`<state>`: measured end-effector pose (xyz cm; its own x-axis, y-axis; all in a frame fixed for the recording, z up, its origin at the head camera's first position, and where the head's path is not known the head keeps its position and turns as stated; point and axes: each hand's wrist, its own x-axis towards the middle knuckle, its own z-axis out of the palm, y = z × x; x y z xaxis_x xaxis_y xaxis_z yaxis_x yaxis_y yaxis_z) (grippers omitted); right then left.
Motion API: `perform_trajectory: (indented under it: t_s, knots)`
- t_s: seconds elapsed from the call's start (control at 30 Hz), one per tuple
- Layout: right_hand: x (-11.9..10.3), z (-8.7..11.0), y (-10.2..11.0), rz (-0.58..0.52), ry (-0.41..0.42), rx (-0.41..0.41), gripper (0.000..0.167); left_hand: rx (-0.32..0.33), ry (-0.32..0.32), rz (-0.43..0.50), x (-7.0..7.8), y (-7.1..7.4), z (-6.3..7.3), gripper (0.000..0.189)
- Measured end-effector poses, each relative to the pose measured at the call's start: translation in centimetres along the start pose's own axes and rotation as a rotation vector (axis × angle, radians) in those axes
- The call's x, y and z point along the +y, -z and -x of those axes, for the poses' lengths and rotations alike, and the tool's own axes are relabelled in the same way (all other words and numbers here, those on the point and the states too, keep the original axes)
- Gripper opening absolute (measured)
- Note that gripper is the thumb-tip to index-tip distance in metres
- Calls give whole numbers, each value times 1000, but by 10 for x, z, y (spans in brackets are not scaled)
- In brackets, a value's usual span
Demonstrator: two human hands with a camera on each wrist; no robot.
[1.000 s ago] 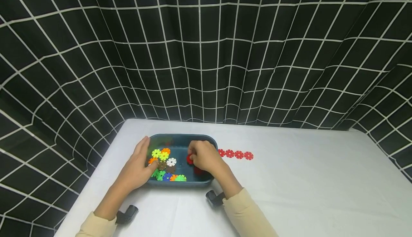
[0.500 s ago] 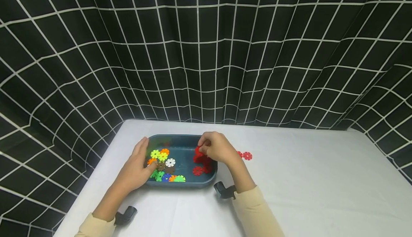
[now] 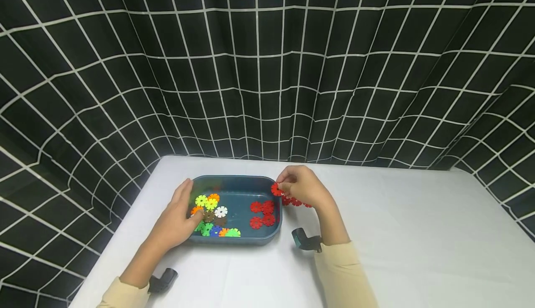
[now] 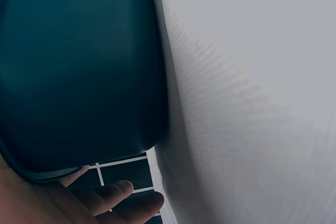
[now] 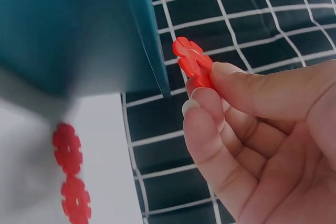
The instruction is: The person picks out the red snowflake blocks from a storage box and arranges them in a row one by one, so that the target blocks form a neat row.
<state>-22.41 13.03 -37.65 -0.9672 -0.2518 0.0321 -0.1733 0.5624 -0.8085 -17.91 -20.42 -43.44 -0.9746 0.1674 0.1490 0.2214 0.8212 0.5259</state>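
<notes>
In the head view my right hand (image 3: 304, 188) pinches a red snowflake-shaped building disc (image 3: 276, 189) between thumb and fingers, just above the right rim of a dark teal tray (image 3: 238, 240). The right wrist view shows the held disc (image 5: 194, 61) tilted, close to the tray wall (image 5: 144, 30). Below that hand, a row of red discs (image 3: 296, 202) lies on the table, partly hidden. My left hand (image 3: 177, 219) holds the tray's left side, thumb over the rim and fingers outside. Several red discs (image 3: 256, 223) lie at the tray's right end.
Yellow discs (image 3: 201, 200), a white disc (image 3: 221, 212), and orange, brown, green and blue ones are grouped in the tray's left half. White cloth covers the table (image 3: 409, 224). A black curtain with white grid lines (image 3: 276, 75) hangs behind and at the sides.
My right hand has risen from inside the tray and moved right to its rim, carrying a red disc. The red discs inside have come into view. The left hand stays in place.
</notes>
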Motion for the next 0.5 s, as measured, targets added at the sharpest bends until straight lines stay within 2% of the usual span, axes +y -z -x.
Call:
perform_trajectory:
  t_s: [0.5]
  knots:
    - [27, 9, 34, -19, -133, 59, 8, -8, 4, -1, 3, 2, 0, 83]
